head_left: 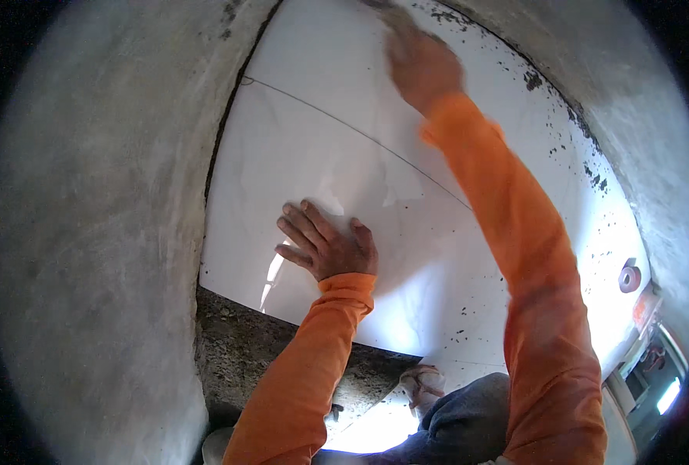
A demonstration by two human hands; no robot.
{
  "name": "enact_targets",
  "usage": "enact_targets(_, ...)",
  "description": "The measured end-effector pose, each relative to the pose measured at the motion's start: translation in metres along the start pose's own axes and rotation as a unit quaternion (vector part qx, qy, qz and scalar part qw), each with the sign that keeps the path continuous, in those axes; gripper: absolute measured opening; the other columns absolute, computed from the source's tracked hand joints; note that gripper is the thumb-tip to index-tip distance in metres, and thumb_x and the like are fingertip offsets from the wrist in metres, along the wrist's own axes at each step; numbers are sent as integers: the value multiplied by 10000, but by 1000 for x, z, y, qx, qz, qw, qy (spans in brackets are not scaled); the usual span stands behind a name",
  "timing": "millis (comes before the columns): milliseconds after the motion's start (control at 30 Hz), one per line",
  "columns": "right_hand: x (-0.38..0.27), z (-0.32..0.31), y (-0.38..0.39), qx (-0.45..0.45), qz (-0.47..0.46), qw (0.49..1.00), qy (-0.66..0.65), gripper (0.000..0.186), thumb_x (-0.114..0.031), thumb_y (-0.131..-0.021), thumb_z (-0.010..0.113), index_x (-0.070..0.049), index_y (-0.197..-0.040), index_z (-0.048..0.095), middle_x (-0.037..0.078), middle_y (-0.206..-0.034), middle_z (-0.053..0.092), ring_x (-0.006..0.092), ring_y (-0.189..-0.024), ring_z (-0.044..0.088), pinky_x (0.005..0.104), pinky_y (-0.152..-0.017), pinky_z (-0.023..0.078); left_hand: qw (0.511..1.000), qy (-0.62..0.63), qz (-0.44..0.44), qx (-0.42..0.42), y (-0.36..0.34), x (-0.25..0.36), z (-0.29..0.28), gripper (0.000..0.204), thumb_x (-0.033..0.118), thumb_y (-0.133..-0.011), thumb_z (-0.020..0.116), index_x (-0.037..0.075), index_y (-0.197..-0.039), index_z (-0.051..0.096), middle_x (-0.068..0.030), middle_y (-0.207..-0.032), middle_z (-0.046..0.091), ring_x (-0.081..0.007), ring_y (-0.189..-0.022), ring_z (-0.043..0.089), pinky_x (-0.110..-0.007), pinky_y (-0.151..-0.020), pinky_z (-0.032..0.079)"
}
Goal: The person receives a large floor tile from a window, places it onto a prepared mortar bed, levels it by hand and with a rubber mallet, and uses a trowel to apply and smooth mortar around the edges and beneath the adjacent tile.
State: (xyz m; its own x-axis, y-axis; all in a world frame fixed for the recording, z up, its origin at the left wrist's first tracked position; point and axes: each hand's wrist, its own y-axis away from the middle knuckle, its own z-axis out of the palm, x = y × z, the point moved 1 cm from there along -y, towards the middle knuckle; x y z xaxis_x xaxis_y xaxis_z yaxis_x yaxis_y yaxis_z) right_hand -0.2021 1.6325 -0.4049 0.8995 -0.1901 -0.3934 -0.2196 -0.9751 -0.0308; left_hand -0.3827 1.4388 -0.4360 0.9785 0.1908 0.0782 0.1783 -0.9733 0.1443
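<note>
White tile: on my feed, beneath the left hand, beside rough bare ground.
Left grip: spread flat, clamped on nothing; I'd keep the weight even.
Right hand: blurred beyond the joint; I can't tell its grip. I'd work lightly near dark crumbs.

Tiles sit between left wall and right wall. Joint splits near tile from far tile, running from the left edge to below the right forearm. Left hand on near tile, toward its near edge. Right hand over far tile, past the joint; contact unclear, blurred. Crumbs along the far-right edge, by right wall. Roll at right edge, right of right forearm. Bare strip before near tile's near edge; foot at its right end.
</note>
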Motion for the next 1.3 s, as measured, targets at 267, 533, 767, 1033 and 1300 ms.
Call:
enact_targets(267, 94, -26, 4, 8, 35, 991, 132, 398, -340, -886, 490, -200, -1259, 486, 155, -1038, 634, 368, -912, 612, 466, -799, 492, 1000, 3, -11, 12, -2, -1, -4, 755, 378, -829, 435, -17, -1419, 175, -220, -1487, 147, -398, -1384, 94, -631, -1050, 80)
enact_targets(533, 84, -63, 62, 83, -71, 993, 38, 297, -217, -923, 400, -167, -1186, 529, 187, -851, 648, 384, -782, 626, 487, -649, 501, 1000, 12, 4, 25, 1, 4, 1, 757, 404, -839, 426, 12, -1430, 161, -204, -1496, 135, -391, -1387, 93, -629, -1055, 65)
enact_targets(767, 66, -21, -32, -100, 53, 985, 131, 356, -344, -893, 424, -172, -1176, 556, 140, -960, 644, 316, -931, 616, 448, -804, 493, 998, -7, 8, 64, 6, 6, 18, 716, 436, -876, 369, 41, -1439, 170, -176, -1508, 125, -365, -1396, 84, -610, -1066, 79)
enact_targets(1033, 283, -132, 151, -75, 199, 954, 213, 452, -357, -916, 440, -255, -1354, 388, 172, -1091, 617, 385, -948, 598, 457, -808, 483, 998, -39, -3, 57, 10, 8, 9, 725, 443, -886, 363, 49, -1449, 132, -140, -1518, 109, -327, -1404, 73, -585, -1080, 82)
enact_targets(1300, 181, -86, 119, 27, 21, 997, 76, 362, -342, -904, 421, -181, -1218, 500, 175, -967, 631, 340, -920, 607, 456, -793, 489, 996, -14, -20, 81, 6, 6, 14, 695, 417, -879, 375, 51, -1439, 188, -146, -1504, 172, -317, -1402, 95, -581, -1083, 86)
